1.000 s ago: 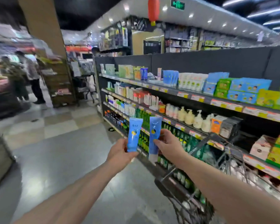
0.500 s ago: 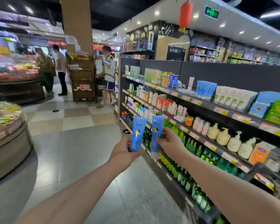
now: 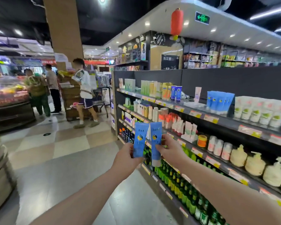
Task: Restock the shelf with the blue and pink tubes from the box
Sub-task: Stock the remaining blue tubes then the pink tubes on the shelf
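Two bare arms are reaching forward in a shop aisle. The left hand (image 3: 125, 161) is gripping a blue plastic tube with a yellow emblem (image 3: 139, 140) near its lower end, fingers curling round it. The right hand (image 3: 170, 151) is pinching a second matching blue tube (image 3: 156, 143) at its middle, white cap pointing down. Both tubes are standing upright in the air, close together, in front of a dark grey shelving unit (image 3: 234, 82). A row of similar blue tubes (image 3: 219, 101) is standing on its top shelf, between a pale pink tube (image 3: 197, 94) and white pouches (image 3: 258, 109).
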### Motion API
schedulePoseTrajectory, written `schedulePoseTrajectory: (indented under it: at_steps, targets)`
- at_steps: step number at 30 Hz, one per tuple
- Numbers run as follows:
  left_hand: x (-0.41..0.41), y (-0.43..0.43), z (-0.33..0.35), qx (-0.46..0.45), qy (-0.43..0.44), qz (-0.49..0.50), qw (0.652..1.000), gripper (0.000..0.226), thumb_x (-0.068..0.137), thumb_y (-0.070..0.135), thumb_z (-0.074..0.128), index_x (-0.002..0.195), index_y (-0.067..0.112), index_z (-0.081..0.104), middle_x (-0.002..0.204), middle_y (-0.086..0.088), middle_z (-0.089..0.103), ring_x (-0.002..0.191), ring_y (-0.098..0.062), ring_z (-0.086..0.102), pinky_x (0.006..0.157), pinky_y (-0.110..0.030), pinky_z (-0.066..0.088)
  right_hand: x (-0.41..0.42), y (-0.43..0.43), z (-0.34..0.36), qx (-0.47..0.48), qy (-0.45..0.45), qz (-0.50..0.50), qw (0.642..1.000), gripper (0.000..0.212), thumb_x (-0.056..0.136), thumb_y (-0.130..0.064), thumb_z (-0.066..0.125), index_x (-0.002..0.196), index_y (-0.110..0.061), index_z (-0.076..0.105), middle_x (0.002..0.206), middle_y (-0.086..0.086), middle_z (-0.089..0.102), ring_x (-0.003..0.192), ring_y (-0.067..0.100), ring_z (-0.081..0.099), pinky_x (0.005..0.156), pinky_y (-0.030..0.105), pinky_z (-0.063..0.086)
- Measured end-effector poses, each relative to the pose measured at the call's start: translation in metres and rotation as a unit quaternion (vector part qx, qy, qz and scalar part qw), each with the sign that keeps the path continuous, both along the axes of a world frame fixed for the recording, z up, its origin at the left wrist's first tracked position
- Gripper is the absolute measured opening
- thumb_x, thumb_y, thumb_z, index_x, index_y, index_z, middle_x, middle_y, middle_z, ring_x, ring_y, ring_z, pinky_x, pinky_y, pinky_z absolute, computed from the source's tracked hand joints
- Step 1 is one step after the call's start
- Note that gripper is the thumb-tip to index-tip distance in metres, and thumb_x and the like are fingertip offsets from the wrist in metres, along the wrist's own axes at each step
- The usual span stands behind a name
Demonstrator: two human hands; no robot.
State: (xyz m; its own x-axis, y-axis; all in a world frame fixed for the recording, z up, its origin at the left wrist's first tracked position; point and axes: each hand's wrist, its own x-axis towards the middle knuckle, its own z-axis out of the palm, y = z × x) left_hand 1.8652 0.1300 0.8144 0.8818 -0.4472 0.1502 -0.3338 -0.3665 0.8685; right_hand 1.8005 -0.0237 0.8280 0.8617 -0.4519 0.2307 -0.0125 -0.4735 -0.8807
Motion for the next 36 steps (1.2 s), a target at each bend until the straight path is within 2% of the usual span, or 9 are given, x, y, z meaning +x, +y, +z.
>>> schedulePoseTrajectory:
  at_steps: [6,8,12,16,22,25,27,30,36]
  targets:
    - [0.071,-0.063,0.004,-0.005,-0.012,-0.040,0.999,0.037,0.076,0.014,0.072,0.108,0.013,0.053,0.099,-0.006,0.064,0.088,-0.023,0.060,0.075,-0.033,0.046,0.056,-0.054,0.003,-0.009,0.000,-0.030,0.999,0.024,0.092,-0.010,0.053,0.105,-0.030,0.047,0.103,-0.003,0.057,0.098,0.019,0.055,0.083,0.033,0.047]
    - [0.093,-0.081,0.001,-0.017,-0.009,-0.054,0.998,0.037,0.076,0.015,0.072,0.108,0.014,0.053,0.099,-0.004,0.065,0.088,-0.021,0.062,0.076,-0.034,0.049,0.070,-0.068,0.001,0.004,0.006,-0.044,0.999,0.024,0.093,-0.011,0.053,0.108,-0.029,0.048,0.101,-0.008,0.056,0.100,0.016,0.055,0.087,0.034,0.047]
    - [0.136,-0.120,-0.006,-0.019,0.008,-0.105,0.994,0.029,0.081,0.014,0.068,0.103,0.017,0.050,0.090,0.002,0.062,0.075,-0.009,0.059,0.062,-0.022,0.047,0.098,-0.097,-0.003,0.008,0.025,-0.089,0.996,0.036,0.093,-0.013,0.053,0.128,-0.020,0.047,0.113,-0.003,0.058,0.106,0.019,0.057,0.094,0.041,0.050]
    - [0.184,-0.158,-0.009,-0.021,0.003,-0.165,0.986,0.032,0.082,0.016,0.068,0.107,0.020,0.049,0.091,0.005,0.061,0.079,-0.008,0.059,0.061,-0.018,0.045,0.132,-0.126,0.001,-0.003,0.038,-0.140,0.989,0.035,0.093,-0.016,0.053,0.126,-0.023,0.046,0.111,0.001,0.061,0.100,0.025,0.064,0.086,0.044,0.054]
    - [0.263,-0.208,0.003,-0.014,-0.018,-0.251,0.968,0.033,0.082,0.018,0.069,0.107,0.024,0.048,0.090,0.010,0.061,0.080,-0.007,0.058,0.062,-0.018,0.041,0.193,-0.161,0.010,-0.021,0.024,-0.224,0.974,0.027,0.090,-0.011,0.052,0.113,-0.024,0.049,0.103,0.000,0.061,0.090,0.020,0.061,0.079,0.038,0.052]
    - [0.294,-0.233,0.003,-0.020,-0.011,-0.296,0.955,0.034,0.082,0.012,0.068,0.106,0.022,0.046,0.092,0.008,0.061,0.079,-0.001,0.056,0.060,-0.011,0.041,0.210,-0.171,0.009,-0.005,0.011,-0.263,0.965,0.033,0.089,-0.009,0.053,0.120,-0.021,0.048,0.108,-0.001,0.058,0.085,0.014,0.058,0.067,0.023,0.049]
    - [0.307,-0.253,0.000,-0.015,-0.006,-0.314,0.949,0.036,0.081,0.009,0.069,0.107,0.019,0.047,0.093,0.007,0.060,0.085,-0.009,0.059,0.070,-0.019,0.046,0.213,-0.180,0.008,-0.006,0.017,-0.296,0.955,0.034,0.089,-0.009,0.053,0.120,-0.019,0.047,0.105,-0.003,0.057,0.083,0.011,0.056,0.061,0.016,0.043]
    - [0.312,-0.288,-0.007,-0.016,0.017,-0.339,0.941,0.038,0.079,0.010,0.072,0.106,0.021,0.047,0.099,0.000,0.064,0.093,-0.019,0.062,0.083,-0.036,0.051,0.208,-0.201,0.011,-0.010,0.029,-0.351,0.936,0.030,0.088,-0.010,0.054,0.114,-0.021,0.045,0.106,-0.001,0.058,0.092,0.016,0.056,0.073,0.026,0.046]
    - [0.303,-0.358,-0.012,-0.039,0.029,-0.410,0.911,0.035,0.079,0.010,0.072,0.106,0.017,0.051,0.102,-0.005,0.066,0.093,-0.020,0.063,0.083,-0.036,0.051,0.195,-0.265,0.027,-0.027,0.017,-0.400,0.916,0.020,0.092,-0.018,0.053,0.108,-0.024,0.043,0.098,-0.002,0.058,0.088,0.016,0.058,0.074,0.032,0.052]
